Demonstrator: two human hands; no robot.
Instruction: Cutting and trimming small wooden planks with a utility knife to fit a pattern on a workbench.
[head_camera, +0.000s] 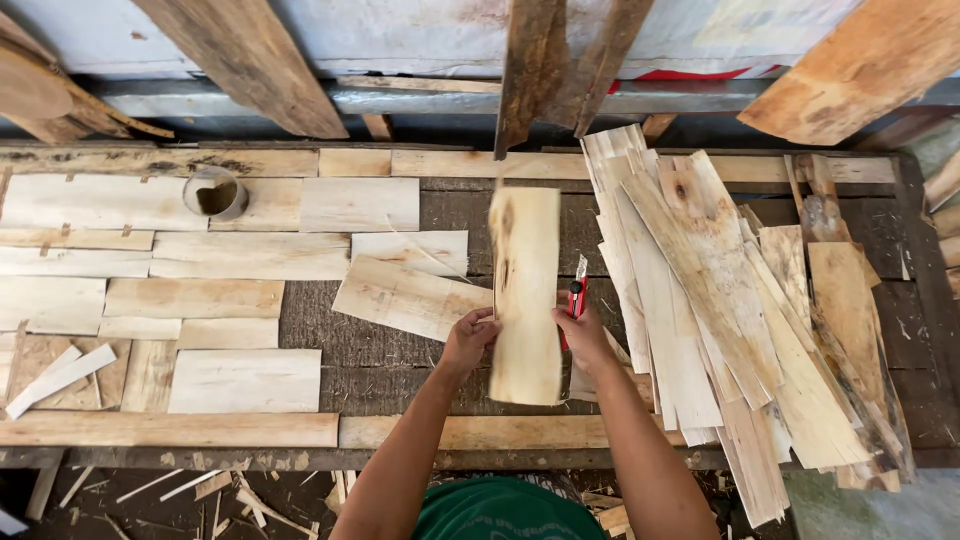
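Head view: pale wood slat (524, 295) held lengthwise over desk (400, 350) by both hands.

Left hand (468, 338) closed on left edge of slat near its lower end; right hand (583, 335) closed on right edge, also gripping red-handled utility knife (576, 296) with blade pointing far. Slat slightly blurred, running near to far, near end over front rail of desk. Heap of thin wood strips (700, 300) just right of slat, fanning toward near right corner. Flat rectangular offcuts (250, 255) laid in rows across left half of desk. Angled offcut (405, 295) just left of slat. Short open cylinder (215, 193) standing far left among offcuts. Shavings and splinters (240, 495) on floor below near edge.
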